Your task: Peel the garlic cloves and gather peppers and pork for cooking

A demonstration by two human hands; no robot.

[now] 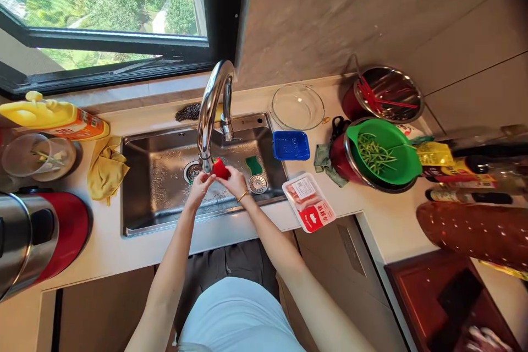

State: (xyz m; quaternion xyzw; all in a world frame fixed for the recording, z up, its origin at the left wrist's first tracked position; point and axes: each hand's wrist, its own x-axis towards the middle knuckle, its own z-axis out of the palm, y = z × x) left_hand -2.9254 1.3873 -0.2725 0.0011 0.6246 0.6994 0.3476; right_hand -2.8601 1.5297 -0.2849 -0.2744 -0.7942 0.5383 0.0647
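Head view shows both hands over the sink (157, 198), left hand (201, 182) and right hand (234, 181) together clasping a red pepper (220, 169) just under the faucet (211, 110) spout.

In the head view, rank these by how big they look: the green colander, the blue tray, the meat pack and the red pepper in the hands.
Largest to smallest, as they look:
1. green colander
2. meat pack
3. blue tray, close to the meat pack, so this pair is unsure
4. red pepper, partly covered by the right hand
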